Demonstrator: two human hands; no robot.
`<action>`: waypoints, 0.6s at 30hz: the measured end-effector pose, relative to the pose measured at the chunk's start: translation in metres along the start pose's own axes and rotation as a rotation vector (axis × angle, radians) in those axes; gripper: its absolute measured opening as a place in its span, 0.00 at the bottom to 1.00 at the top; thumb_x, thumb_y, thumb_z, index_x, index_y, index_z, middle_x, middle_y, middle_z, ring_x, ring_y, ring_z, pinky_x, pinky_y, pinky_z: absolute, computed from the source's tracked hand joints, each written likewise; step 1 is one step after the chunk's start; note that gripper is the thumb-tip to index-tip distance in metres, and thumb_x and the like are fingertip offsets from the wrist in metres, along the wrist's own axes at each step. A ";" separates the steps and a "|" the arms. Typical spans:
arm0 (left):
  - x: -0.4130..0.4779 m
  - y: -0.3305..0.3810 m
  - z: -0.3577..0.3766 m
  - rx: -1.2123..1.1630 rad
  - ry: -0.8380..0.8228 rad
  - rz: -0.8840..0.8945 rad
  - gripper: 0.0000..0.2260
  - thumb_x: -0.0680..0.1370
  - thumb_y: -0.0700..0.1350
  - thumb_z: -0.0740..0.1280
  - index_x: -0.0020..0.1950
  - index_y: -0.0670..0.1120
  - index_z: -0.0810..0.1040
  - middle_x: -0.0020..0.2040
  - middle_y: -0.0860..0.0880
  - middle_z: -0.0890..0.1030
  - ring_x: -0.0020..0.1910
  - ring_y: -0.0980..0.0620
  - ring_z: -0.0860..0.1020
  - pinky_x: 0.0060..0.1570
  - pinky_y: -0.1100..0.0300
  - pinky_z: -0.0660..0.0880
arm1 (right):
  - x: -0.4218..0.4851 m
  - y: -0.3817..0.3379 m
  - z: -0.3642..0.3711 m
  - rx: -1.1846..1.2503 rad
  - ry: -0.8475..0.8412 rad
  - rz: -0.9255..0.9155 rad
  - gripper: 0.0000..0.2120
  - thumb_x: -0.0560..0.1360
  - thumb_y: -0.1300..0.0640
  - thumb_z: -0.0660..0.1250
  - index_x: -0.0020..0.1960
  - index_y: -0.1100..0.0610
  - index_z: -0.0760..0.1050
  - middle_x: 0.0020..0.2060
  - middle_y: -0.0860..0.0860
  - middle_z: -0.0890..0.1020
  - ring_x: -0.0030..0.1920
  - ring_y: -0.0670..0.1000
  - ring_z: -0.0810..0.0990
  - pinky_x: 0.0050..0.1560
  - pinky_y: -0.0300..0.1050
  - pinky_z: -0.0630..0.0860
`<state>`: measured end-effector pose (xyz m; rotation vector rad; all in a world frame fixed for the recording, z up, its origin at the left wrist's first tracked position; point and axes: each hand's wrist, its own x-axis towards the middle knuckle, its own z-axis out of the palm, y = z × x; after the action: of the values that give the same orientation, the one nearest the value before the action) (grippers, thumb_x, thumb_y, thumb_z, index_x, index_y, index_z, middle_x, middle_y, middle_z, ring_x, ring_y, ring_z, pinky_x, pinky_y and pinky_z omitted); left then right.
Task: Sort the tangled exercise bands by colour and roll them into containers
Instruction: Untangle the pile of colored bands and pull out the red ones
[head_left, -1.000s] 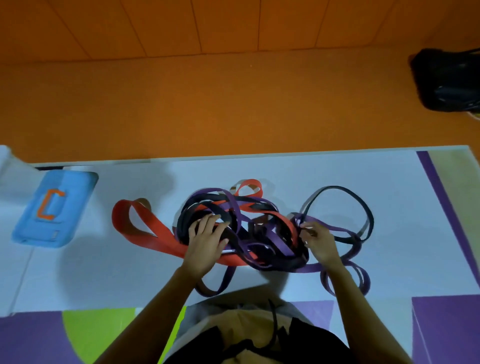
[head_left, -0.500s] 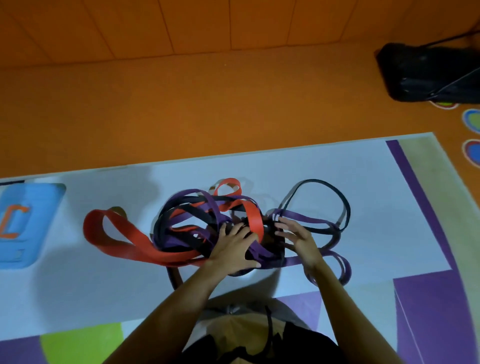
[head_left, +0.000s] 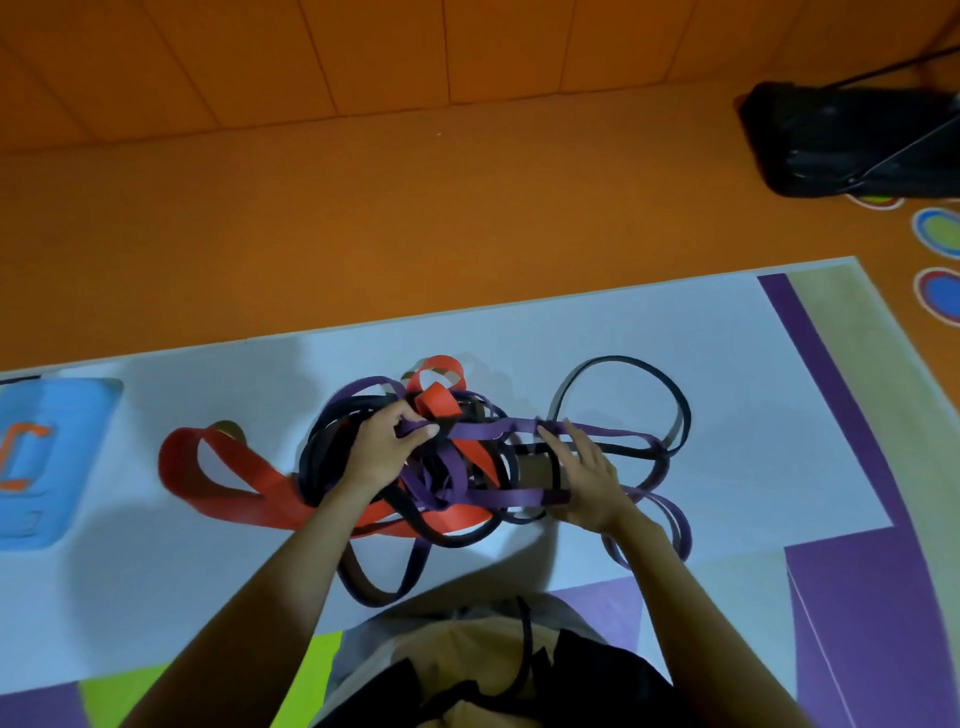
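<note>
A tangle of exercise bands lies on the white mat (head_left: 727, 364) in front of me. A wide red band (head_left: 228, 483) loops out to the left, a thin black band (head_left: 670, 389) loops out to the right, and purple bands (head_left: 488, 428) run through the middle. My left hand (head_left: 382, 447) pinches a purple band on top of the pile and lifts it. My right hand (head_left: 584, 475) rests with fingers spread on the right side of the tangle, over purple and black strands.
A blue soft container (head_left: 41, 457) with an orange mark sits at the mat's left edge. A black bag (head_left: 852, 140) lies on the orange floor at the far right. Coloured round floor spots (head_left: 940, 234) are at the right edge. My lap is just below the tangle.
My left hand has moved up onto the pile's top and taken hold of a purple band, pulling it taut. The right hand has shifted slightly. The view has swung right.
</note>
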<state>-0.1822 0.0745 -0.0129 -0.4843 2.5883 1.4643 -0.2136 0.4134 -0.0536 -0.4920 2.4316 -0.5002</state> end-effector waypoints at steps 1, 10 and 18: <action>0.001 -0.003 -0.004 0.063 -0.033 -0.007 0.15 0.74 0.61 0.74 0.42 0.51 0.77 0.40 0.54 0.83 0.42 0.52 0.82 0.49 0.43 0.79 | 0.003 -0.007 -0.001 -0.030 -0.031 -0.013 0.61 0.68 0.43 0.79 0.83 0.37 0.36 0.84 0.52 0.40 0.84 0.59 0.40 0.79 0.70 0.51; -0.007 0.025 -0.005 0.538 -0.185 0.076 0.16 0.78 0.66 0.68 0.46 0.54 0.73 0.46 0.59 0.79 0.53 0.51 0.75 0.58 0.46 0.71 | 0.036 -0.011 0.005 -0.315 -0.141 -0.027 0.66 0.71 0.43 0.79 0.82 0.48 0.27 0.83 0.50 0.35 0.83 0.57 0.34 0.77 0.77 0.43; -0.014 0.037 0.008 0.646 -0.192 0.036 0.19 0.76 0.68 0.67 0.48 0.53 0.73 0.48 0.58 0.78 0.56 0.49 0.74 0.62 0.44 0.68 | 0.020 0.008 0.011 -0.471 -0.115 -0.089 0.59 0.68 0.41 0.80 0.85 0.51 0.46 0.80 0.56 0.58 0.78 0.63 0.63 0.73 0.71 0.63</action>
<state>-0.1823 0.1017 0.0166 -0.1978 2.7063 0.5698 -0.2233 0.4086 -0.0749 -0.8021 2.4177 0.0753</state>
